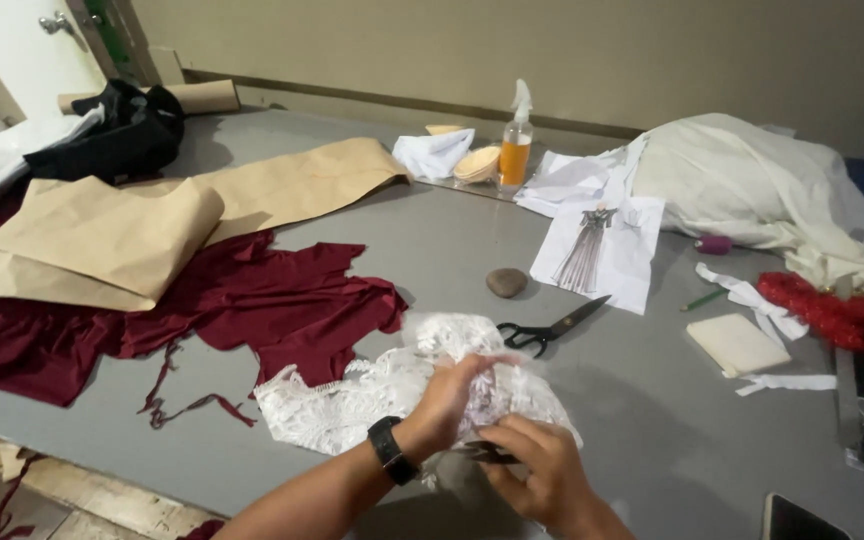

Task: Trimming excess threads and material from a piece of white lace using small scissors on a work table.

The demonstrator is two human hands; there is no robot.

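Trimming step, judging by grip: left hand [447,400] pinched white lace [352,400] bunched at near table [652,420] edge – right hand [537,470] fingers closed round small dark snips [487,453] at lace edge. Next cut needs fabric taut, blades along motif. Lg black scissors [552,325] idle just beyond.

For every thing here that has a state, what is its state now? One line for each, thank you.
White lace: crumpled, held in both hands.
Left hand: gripping the lace.
Right hand: closed on a small dark tool, kind unclear.
Black scissors: lying flat, blades shut.
Spray bottle: upright, partly full of orange liquid.
Brown paper: folded over.
Red fabric: spread, cut ragged.
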